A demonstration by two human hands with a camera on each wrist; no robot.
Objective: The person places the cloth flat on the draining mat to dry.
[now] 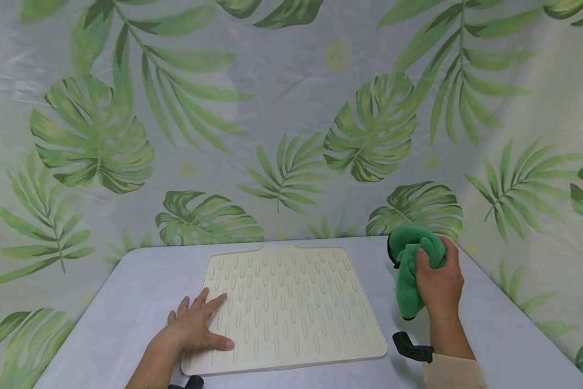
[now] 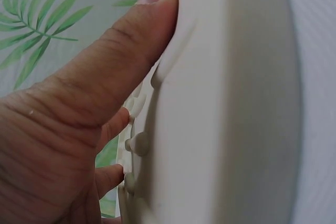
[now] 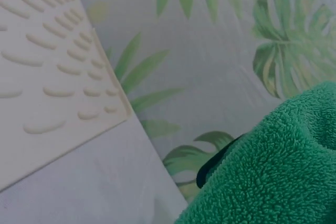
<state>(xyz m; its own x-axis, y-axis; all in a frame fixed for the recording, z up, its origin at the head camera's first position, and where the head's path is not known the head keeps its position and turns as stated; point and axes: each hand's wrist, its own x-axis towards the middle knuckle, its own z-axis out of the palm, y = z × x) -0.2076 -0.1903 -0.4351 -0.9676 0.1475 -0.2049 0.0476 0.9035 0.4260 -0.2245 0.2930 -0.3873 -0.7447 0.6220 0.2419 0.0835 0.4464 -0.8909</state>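
Observation:
A cream drying mat with rows of raised oval ridges lies on the white table. My left hand rests on its left edge, fingers spread; in the left wrist view the thumb touches the mat's surface. At the right, beyond the mat's side, my right hand grips a bunched green cloth with dark edging. The right wrist view shows the fluffy cloth close up, with the mat's corner to its left; the right fingers are out of that view.
The white table meets a hanging sheet printed with green leaves at its back and sides. Black wrist camera mounts are strapped near both hands.

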